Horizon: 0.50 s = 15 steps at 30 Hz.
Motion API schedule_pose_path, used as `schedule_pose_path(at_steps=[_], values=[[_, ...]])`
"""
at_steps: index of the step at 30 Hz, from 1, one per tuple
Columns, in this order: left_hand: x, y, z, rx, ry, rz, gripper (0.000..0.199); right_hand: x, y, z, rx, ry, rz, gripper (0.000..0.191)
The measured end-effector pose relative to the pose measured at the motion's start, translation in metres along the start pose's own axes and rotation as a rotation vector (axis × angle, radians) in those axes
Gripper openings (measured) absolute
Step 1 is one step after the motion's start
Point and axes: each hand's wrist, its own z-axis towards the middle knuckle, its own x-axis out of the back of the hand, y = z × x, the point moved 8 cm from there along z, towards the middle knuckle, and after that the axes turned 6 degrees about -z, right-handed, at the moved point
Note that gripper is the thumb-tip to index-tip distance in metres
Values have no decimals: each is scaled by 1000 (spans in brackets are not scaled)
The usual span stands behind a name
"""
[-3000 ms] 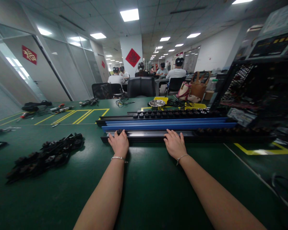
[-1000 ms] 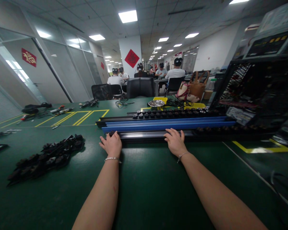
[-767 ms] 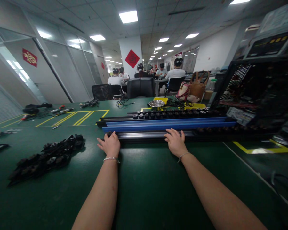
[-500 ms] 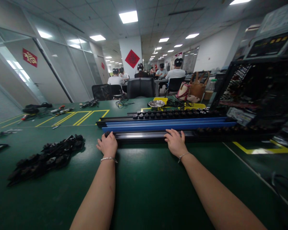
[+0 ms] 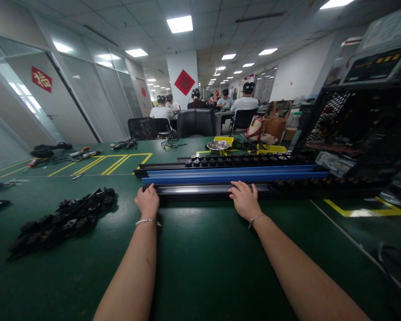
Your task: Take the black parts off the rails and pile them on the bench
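Note:
A long black rail (image 5: 194,190) with a shiny upper face lies across the green table in front of me. At its left end my left hand (image 5: 147,201) has its fingers closed round a small black part (image 5: 146,186), mostly hidden by the fingers. My right hand (image 5: 245,200) rests over the rail further right, fingers spread and touching it. Blue rails (image 5: 220,173) lie just behind. To the right along the black rail sits a row of small dark parts (image 5: 297,183), hard to make out.
A heap of black parts (image 5: 67,214) lies on the left of the table. Behind the rails stand rows of black pieces (image 5: 203,162) and a metal bowl (image 5: 218,145). An open computer case (image 5: 354,129) rises at right. Several people sit further back.
My left hand has shifted slightly left at the rail's end, and its fingers are drawn closer together. My right hand stays in place on the rail.

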Motion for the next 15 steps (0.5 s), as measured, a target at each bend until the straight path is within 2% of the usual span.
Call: schedule_pose_path(at_steps=[15], values=[[4,-10,4,25,6,-22,44,1,-1,0,5,13,-13,22]])
